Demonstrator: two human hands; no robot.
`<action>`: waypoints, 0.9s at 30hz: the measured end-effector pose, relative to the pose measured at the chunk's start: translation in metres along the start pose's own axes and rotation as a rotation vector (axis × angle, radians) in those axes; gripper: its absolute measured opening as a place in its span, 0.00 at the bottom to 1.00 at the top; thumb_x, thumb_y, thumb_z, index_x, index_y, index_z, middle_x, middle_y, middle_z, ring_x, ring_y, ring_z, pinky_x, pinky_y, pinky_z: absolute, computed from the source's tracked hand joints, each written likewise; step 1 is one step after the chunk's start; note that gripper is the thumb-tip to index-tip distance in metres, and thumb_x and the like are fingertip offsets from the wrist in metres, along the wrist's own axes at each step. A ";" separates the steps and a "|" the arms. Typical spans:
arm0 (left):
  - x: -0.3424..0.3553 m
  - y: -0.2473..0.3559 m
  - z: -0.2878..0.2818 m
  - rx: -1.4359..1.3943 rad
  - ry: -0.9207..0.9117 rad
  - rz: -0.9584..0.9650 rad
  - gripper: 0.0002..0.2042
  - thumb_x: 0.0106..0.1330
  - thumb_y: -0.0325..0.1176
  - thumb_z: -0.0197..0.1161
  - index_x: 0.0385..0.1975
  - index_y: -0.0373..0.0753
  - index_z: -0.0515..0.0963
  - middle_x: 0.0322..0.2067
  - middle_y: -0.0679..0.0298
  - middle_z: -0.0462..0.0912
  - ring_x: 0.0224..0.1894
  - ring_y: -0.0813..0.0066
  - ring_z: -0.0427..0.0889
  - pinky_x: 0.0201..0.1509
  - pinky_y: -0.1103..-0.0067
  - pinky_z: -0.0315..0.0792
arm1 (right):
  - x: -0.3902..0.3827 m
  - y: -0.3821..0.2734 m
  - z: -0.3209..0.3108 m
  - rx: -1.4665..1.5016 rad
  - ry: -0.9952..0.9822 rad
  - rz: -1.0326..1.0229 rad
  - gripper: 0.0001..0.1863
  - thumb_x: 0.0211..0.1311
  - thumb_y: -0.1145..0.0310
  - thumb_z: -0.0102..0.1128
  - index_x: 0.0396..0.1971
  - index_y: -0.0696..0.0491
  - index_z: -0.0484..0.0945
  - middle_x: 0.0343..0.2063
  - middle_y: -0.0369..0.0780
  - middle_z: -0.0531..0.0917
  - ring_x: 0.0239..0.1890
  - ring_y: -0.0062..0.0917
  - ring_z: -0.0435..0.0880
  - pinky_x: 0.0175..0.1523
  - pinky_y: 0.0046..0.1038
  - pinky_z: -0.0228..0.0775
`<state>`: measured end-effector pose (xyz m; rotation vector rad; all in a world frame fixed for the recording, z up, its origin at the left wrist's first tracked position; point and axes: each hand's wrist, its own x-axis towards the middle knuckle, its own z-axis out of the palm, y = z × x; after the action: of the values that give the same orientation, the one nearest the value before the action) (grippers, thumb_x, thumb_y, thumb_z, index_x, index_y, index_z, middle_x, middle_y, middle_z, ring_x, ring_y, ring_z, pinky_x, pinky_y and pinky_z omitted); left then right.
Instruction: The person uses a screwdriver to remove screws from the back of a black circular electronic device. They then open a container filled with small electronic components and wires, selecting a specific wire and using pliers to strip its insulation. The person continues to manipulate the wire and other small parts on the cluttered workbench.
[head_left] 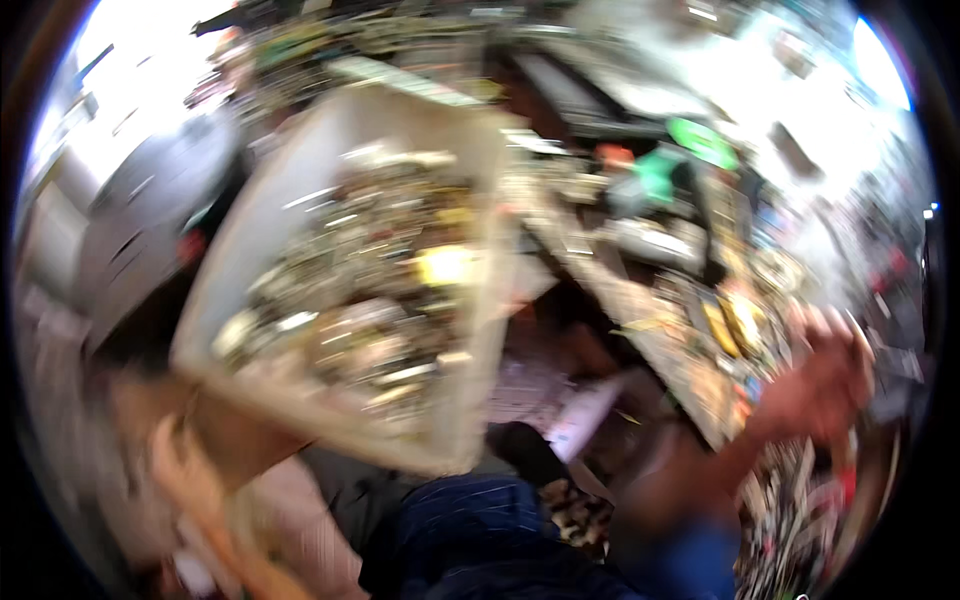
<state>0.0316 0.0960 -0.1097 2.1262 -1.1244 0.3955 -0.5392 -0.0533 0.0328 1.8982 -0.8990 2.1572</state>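
Note:
A large whitish plastic bin (475, 330) stands tilted in the picture left of the middle. It holds a heap of small metallic and yellowish parts (370, 250), too smeared to name. At the lower left, below the bin's near corner, is a blurred skin-coloured shape that looks like my left hand (185, 470); its fingers are smeared and I cannot tell whether it touches anything. On the right my right hand (820, 375) is raised over the cluttered bench, its fingers apart, with nothing visible in them. Nearest to it lie yellow-handled tools (735, 325).
A worn wooden bench edge (640, 340) runs diagonally beside the bin, crowded with green, orange and metal items. A dark-framed tray (565, 90) lies at the back. A grey rounded object (165, 190) stands at the left. Long thin pieces (790, 510) are heaped at lower right.

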 end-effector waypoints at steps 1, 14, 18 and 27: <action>0.006 0.032 0.004 -0.071 -0.038 -0.028 0.10 0.70 0.23 0.68 0.49 0.28 0.86 0.44 0.49 0.90 0.48 0.58 0.88 0.58 0.68 0.79 | -0.013 -0.015 -0.026 0.250 -0.081 0.140 0.16 0.76 0.67 0.55 0.51 0.65 0.80 0.30 0.40 0.78 0.31 0.26 0.75 0.39 0.31 0.70; 0.023 0.052 -0.011 -0.692 -0.198 -0.277 0.04 0.75 0.24 0.66 0.41 0.30 0.82 0.30 0.72 0.80 0.32 0.90 0.74 0.36 0.85 0.70 | -0.146 -0.175 0.182 0.399 -1.289 0.151 0.20 0.70 0.80 0.61 0.61 0.61 0.79 0.29 0.48 0.85 0.24 0.38 0.85 0.30 0.34 0.78; 0.026 0.037 -0.012 -0.799 -0.211 -0.305 0.04 0.76 0.24 0.66 0.42 0.30 0.82 0.31 0.72 0.82 0.31 0.90 0.73 0.33 0.85 0.69 | -0.173 -0.176 0.244 0.496 -1.191 0.350 0.22 0.67 0.84 0.65 0.61 0.62 0.80 0.41 0.57 0.88 0.39 0.46 0.93 0.43 0.35 0.85; 0.019 0.048 -0.004 -0.480 -0.041 -0.151 0.06 0.69 0.18 0.69 0.43 0.31 0.84 0.33 0.63 0.86 0.28 0.87 0.77 0.30 0.83 0.71 | -0.182 -0.166 0.273 0.460 -1.203 0.391 0.17 0.70 0.82 0.65 0.57 0.63 0.84 0.39 0.53 0.90 0.37 0.36 0.92 0.43 0.29 0.82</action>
<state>0.0038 0.0686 -0.0751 1.7814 -0.9576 0.0059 -0.1896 -0.0056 -0.0724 3.5986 -0.9784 1.2006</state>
